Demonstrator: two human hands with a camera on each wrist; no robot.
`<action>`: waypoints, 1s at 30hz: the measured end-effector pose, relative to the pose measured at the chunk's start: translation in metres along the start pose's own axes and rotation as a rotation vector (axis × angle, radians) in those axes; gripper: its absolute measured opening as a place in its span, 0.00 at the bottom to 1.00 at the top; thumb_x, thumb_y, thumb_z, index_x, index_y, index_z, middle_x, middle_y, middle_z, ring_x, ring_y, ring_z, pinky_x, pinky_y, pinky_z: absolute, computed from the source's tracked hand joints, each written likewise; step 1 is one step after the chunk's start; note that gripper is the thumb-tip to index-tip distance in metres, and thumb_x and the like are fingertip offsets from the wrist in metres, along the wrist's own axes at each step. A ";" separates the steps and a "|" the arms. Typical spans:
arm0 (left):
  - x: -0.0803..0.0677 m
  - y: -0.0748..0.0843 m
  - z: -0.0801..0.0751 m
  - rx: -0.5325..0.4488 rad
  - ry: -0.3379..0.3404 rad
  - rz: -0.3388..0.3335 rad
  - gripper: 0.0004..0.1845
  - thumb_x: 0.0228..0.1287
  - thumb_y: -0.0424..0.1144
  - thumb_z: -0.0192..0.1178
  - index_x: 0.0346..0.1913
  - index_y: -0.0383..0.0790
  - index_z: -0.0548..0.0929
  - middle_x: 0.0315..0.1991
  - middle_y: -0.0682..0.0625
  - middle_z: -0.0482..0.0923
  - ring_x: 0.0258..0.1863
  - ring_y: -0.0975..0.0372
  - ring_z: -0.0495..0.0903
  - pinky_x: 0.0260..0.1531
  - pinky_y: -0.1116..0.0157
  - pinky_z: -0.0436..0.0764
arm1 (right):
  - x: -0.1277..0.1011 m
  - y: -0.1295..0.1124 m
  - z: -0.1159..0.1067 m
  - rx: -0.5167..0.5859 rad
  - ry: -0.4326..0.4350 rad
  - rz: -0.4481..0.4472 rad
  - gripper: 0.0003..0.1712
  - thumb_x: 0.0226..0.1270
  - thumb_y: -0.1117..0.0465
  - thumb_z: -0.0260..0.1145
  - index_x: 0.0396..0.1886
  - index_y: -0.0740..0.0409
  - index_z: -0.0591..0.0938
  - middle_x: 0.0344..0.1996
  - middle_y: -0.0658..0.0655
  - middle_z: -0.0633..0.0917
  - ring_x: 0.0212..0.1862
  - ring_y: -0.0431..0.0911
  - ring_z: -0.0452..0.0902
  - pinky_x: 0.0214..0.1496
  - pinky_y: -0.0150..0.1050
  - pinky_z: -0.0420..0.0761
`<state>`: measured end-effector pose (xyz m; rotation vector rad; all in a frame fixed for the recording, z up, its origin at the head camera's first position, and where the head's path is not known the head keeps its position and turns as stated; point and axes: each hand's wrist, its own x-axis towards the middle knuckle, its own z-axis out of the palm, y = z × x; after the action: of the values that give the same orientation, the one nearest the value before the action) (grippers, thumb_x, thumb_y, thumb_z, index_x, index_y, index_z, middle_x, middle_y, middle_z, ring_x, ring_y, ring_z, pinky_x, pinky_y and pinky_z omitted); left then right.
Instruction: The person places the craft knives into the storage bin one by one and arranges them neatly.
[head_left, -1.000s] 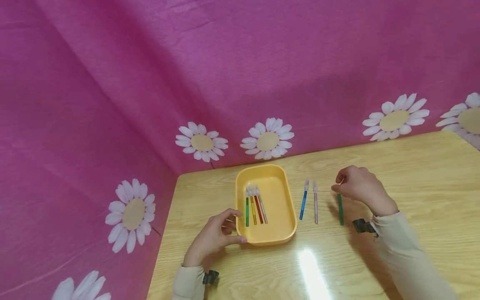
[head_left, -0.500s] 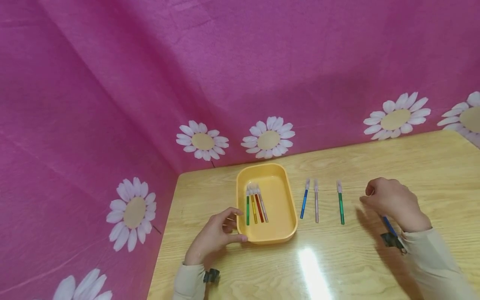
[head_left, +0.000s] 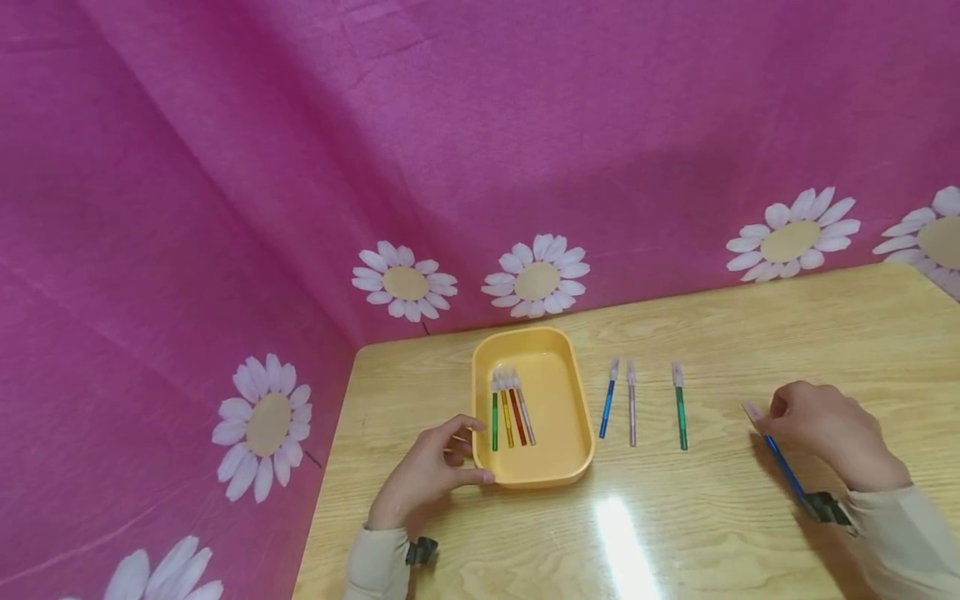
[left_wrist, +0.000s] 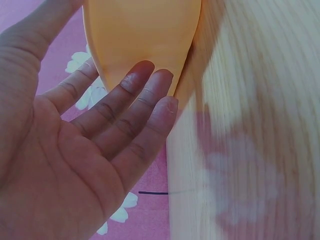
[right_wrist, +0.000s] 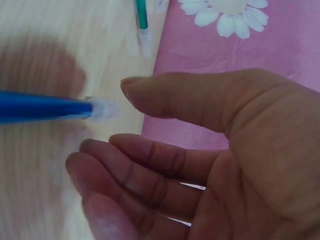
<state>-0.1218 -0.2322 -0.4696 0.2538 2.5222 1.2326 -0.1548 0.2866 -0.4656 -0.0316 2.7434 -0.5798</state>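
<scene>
In the head view my left hand rests at the near left corner of the yellow tray, thumb and forefinger touching its rim. The left wrist view shows its other fingers loosely extended beside the tray wall. Far to the right, my right hand hovers over a blue pen-like tool with a clear cap. Thumb and fingers stand apart around the capped end of that blue tool in the right wrist view, with a gap visible. The tool's exact kind is unclear.
Inside the tray lie slim capped tools: green, yellow, red and pale pink. Between tray and right hand lie a blue, a pink and a green one. A pink flowered cloth borders the table.
My right hand has moved from above the green tool rightward and nearer to me, to the far-right blue tool. Its clear cap now shows beyond the fingers. My left hand stays at the tray.
</scene>
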 end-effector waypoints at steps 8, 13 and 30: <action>0.000 0.001 -0.001 0.003 0.008 -0.004 0.31 0.57 0.46 0.80 0.62 0.50 0.79 0.53 0.52 0.86 0.50 0.55 0.85 0.56 0.51 0.83 | 0.002 0.006 0.008 -0.006 -0.072 -0.021 0.25 0.61 0.43 0.75 0.37 0.62 0.83 0.30 0.57 0.84 0.32 0.50 0.76 0.31 0.44 0.73; 0.000 0.001 -0.001 0.007 0.008 -0.014 0.31 0.56 0.47 0.80 0.62 0.51 0.79 0.53 0.53 0.86 0.50 0.55 0.84 0.56 0.52 0.83 | 0.000 0.008 0.014 0.018 -0.092 -0.051 0.19 0.57 0.48 0.76 0.31 0.57 0.80 0.18 0.49 0.78 0.23 0.44 0.73 0.27 0.39 0.67; -0.001 0.002 0.000 -0.005 0.006 -0.038 0.31 0.56 0.48 0.79 0.62 0.51 0.79 0.53 0.51 0.86 0.50 0.54 0.84 0.57 0.52 0.83 | 0.005 0.011 0.019 0.065 -0.069 -0.072 0.08 0.54 0.57 0.70 0.26 0.55 0.80 0.16 0.49 0.77 0.19 0.43 0.74 0.24 0.38 0.69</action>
<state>-0.1209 -0.2308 -0.4679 0.2008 2.5169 1.2262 -0.1531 0.2889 -0.4881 -0.1326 2.6638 -0.6742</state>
